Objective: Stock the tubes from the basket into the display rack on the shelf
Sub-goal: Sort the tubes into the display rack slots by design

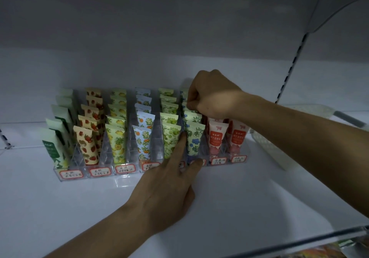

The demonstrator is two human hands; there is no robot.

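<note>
The clear display rack [127,175] stands on the white shelf [239,197] and is divided into eight lanes, each with a red-bordered label at its front edge. From left to right the lanes hold green-and-white tubes [53,148], strawberry-print tubes [86,144], lemon-print tubes [116,142], orange-blossom tubes [142,142], green-grape tubes [170,138], blue-flower tubes [194,138] and two lanes of red tubes [216,138]. All tubes stand upright with the crimped end up, one behind another. The white perforated basket [267,148] sits on the shelf just to the right of the rack; its contents cannot be seen.

The left hand [165,193] reaches in from the lower left with fingers extended. Its index finger [180,148] lies against the divider between the grape and blue-flower lanes, and another fingertip touches the rack's front edge by the blue-flower label. This hand holds nothing.

The right hand [209,96] comes in from the right, above the rear of the blue-flower lane. Its grip is closed, the fingers curled and pinching the top of a blue-flower tube in the back rows.
</note>
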